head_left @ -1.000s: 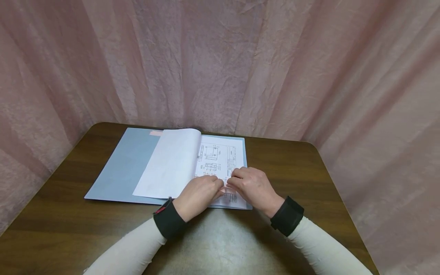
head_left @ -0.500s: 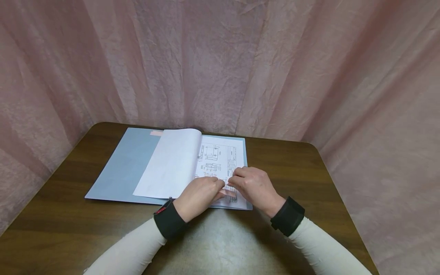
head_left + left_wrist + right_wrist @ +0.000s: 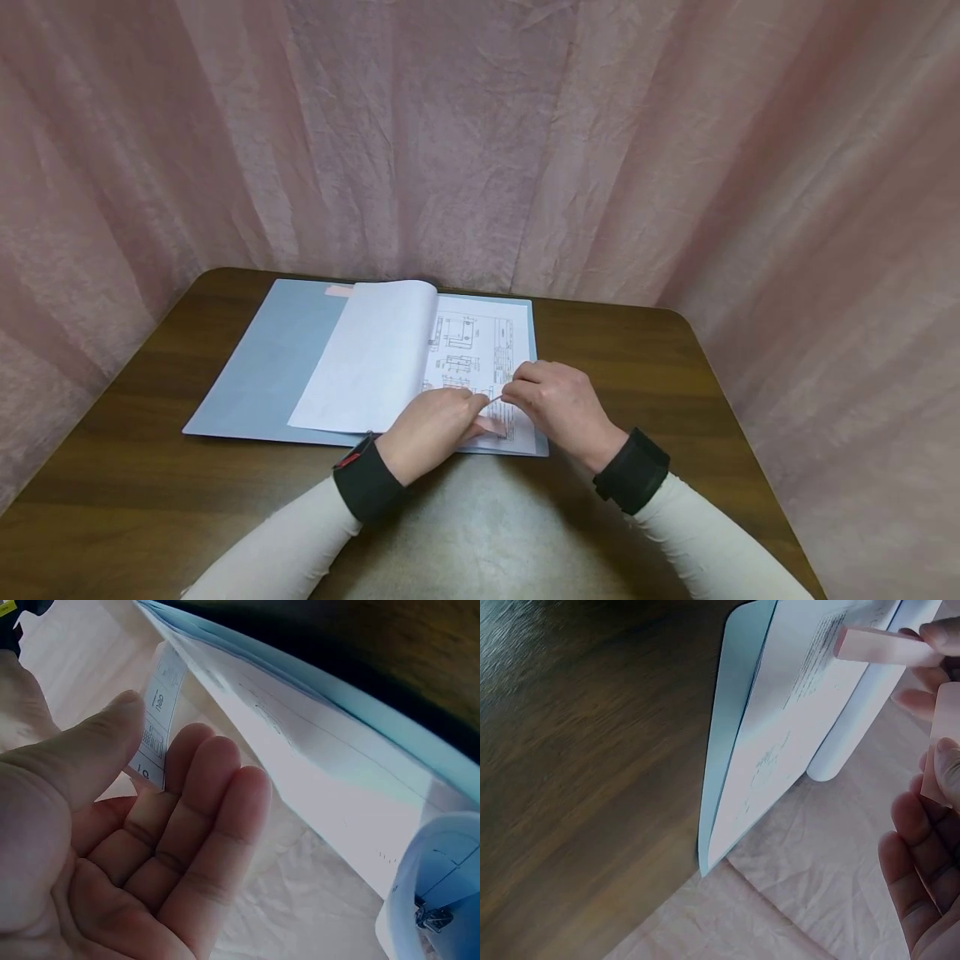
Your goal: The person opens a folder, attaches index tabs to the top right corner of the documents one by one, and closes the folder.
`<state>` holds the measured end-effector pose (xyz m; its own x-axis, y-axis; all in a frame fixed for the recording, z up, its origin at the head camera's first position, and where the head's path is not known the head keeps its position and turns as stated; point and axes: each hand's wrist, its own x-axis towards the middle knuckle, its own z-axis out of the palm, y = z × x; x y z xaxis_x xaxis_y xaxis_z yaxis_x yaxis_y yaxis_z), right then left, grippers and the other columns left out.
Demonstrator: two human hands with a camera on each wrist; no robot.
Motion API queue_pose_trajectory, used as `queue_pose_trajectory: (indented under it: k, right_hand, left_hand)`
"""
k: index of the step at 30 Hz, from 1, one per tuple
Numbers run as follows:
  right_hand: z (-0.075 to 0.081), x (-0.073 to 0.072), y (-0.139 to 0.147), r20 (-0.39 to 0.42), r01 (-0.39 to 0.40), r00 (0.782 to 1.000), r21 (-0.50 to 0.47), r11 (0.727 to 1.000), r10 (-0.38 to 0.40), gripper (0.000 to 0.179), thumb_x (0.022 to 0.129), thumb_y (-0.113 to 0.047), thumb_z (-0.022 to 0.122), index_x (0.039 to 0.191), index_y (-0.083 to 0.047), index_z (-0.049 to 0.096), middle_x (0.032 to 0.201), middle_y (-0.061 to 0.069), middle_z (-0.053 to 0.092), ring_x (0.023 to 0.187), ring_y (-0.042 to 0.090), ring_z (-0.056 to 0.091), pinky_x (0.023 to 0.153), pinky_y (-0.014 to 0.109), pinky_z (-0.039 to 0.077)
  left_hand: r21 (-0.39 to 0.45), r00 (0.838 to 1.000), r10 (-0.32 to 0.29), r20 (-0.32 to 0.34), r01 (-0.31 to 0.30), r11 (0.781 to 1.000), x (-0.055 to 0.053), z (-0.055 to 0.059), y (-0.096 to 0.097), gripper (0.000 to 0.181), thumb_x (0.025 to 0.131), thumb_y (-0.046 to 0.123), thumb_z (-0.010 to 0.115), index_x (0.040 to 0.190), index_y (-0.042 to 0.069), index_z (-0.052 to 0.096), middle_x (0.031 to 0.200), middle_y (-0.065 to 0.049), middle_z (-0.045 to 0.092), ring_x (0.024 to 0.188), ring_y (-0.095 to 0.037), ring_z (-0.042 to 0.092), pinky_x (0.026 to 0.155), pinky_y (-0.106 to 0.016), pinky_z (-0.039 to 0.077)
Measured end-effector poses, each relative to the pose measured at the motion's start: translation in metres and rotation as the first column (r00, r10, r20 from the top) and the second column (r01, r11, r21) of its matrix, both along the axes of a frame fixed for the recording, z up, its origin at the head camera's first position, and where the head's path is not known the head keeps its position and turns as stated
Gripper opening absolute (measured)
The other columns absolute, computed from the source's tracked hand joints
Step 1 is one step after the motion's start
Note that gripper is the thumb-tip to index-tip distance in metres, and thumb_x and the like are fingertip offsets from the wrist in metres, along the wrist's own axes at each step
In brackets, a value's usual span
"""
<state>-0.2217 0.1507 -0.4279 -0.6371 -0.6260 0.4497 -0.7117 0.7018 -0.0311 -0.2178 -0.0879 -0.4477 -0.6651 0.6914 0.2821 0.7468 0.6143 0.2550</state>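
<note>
My left hand (image 3: 433, 427) pinches a small pad of pink sticky notes (image 3: 491, 426) over the lower part of a drawing sheet. In the left wrist view the pad's printed side (image 3: 156, 712) faces the camera between thumb and fingers. Close by, my right hand (image 3: 558, 408) pinches a pink sticky note (image 3: 946, 712), seen edge-on between the hands in the head view. Whether the note is still joined to the pad is hidden. Beneath both hands lies the printed technical drawing (image 3: 459, 337), in an open light-blue folder (image 3: 258, 367).
A white page (image 3: 367, 358) is folded over to the left. A pink strip (image 3: 339, 291) shows at its top edge. The folder lies on a brown wooden table (image 3: 622, 358), with pink curtains (image 3: 480, 150) behind and at the sides.
My right hand has shifted slightly right and up, and a thin pink edge now spans between the hands. The pad in my left hand has tilted, its free end dipping.
</note>
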Motion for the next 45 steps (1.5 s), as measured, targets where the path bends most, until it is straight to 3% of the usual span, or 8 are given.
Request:
queue_pose_trajectory:
  k: [6,17,21,28,37,45]
  right_hand:
    - [0.0,0.002,0.006,0.025,0.009,1.0,-0.003,1.0,-0.009,0.028,0.08,-0.011,0.102,0.105,-0.015,0.089,0.094,-0.004,0.076,0.083,0.014,0.069,0.074,0.029,0.06]
    - [-0.003,0.006,0.015,0.048,0.022,0.999,0.036,0.999,-0.024,0.037,0.081,-0.011,0.101,0.115,-0.015,0.088,0.101,-0.001,0.079,0.086,0.015,0.07,0.076,0.031,0.061]
    - [-0.005,0.006,0.016,0.049,0.037,0.998,0.039,0.999,-0.038,0.034,0.083,-0.012,0.1,0.114,-0.014,0.087,0.103,-0.001,0.08,0.087,0.015,0.071,0.077,0.031,0.062]
    - [-0.005,0.006,0.016,0.052,0.062,0.997,0.036,0.997,-0.063,0.031,0.084,-0.012,0.099,0.113,-0.015,0.087,0.103,-0.001,0.08,0.086,0.014,0.07,0.074,0.03,0.061]
    - [-0.006,0.008,0.015,0.055,0.078,0.995,0.044,0.996,-0.08,0.032,0.085,-0.014,0.099,0.114,-0.015,0.087,0.104,-0.001,0.08,0.085,0.014,0.07,0.075,0.03,0.062]
    - [-0.007,0.009,0.014,0.076,0.087,0.993,0.058,0.995,-0.092,0.031,0.085,-0.013,0.099,0.113,-0.017,0.087,0.103,-0.002,0.08,0.084,0.012,0.069,0.076,0.029,0.061]
  left_hand:
    - [0.002,1.0,0.022,-0.001,-0.022,1.0,0.0,-0.002,-0.003,0.032,0.095,0.041,0.086,0.099,0.01,0.078,0.074,0.003,0.064,0.068,-0.013,0.061,0.066,-0.031,0.051]
    - [-0.029,0.998,0.059,-0.024,-0.059,0.998,0.005,0.001,-0.02,0.022,0.094,0.028,0.092,0.098,0.014,0.075,0.08,0.004,0.066,0.069,-0.011,0.056,0.065,-0.029,0.05]
    - [0.001,0.999,0.045,-0.006,-0.045,0.999,0.009,0.004,-0.025,0.021,0.096,0.031,0.09,0.098,0.015,0.077,0.082,0.005,0.064,0.073,-0.012,0.056,0.066,-0.029,0.05]
    - [-0.025,1.0,0.006,-0.006,-0.006,1.0,0.021,0.006,-0.031,0.021,0.093,0.025,0.093,0.102,0.015,0.078,0.091,0.003,0.066,0.081,-0.016,0.056,0.069,-0.029,0.05]
    - [-0.04,0.997,-0.066,0.03,0.067,0.997,0.033,-0.004,-0.033,0.018,0.097,0.027,0.089,0.104,0.015,0.077,0.091,0.004,0.064,0.083,-0.015,0.055,0.073,-0.028,0.05]
    - [-0.114,0.997,-0.075,0.029,0.078,0.99,0.036,-0.01,-0.03,0.017,0.1,0.03,0.087,0.102,0.016,0.078,0.091,0.004,0.063,0.08,-0.014,0.052,0.071,-0.027,0.047]
